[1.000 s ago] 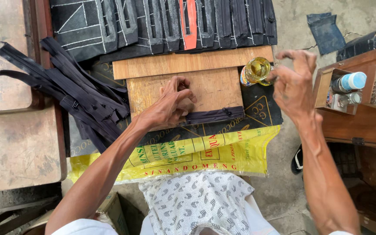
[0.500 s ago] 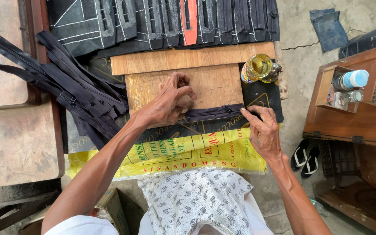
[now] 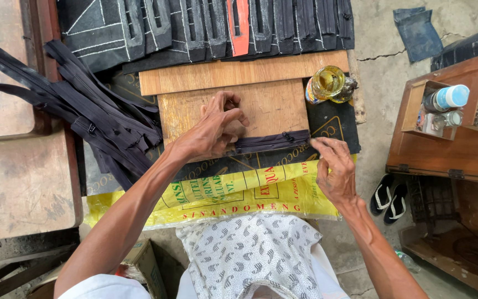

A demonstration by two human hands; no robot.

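Note:
A dark zipper strip [image 3: 272,141] lies along the near edge of a small wooden board [image 3: 272,105]. My left hand [image 3: 214,130] presses on the strip's left end, fingers curled over the board. My right hand [image 3: 333,166] pinches the strip's right end at the board's corner. A glass jar of yellow liquid [image 3: 327,84] stands at the board's far right corner.
A heap of dark zipper strips [image 3: 84,111] lies to the left. Dark cut pieces with white markings [image 3: 206,25] are lined up beyond a longer plank [image 3: 239,75]. A yellow printed sack [image 3: 239,194] covers my lap edge. A wooden box [image 3: 449,127] with bottles stands right, sandals [image 3: 389,198] below.
My right hand came down from the jar of yellow liquid to the right end of the zipper strip. My left hand stayed on the strip.

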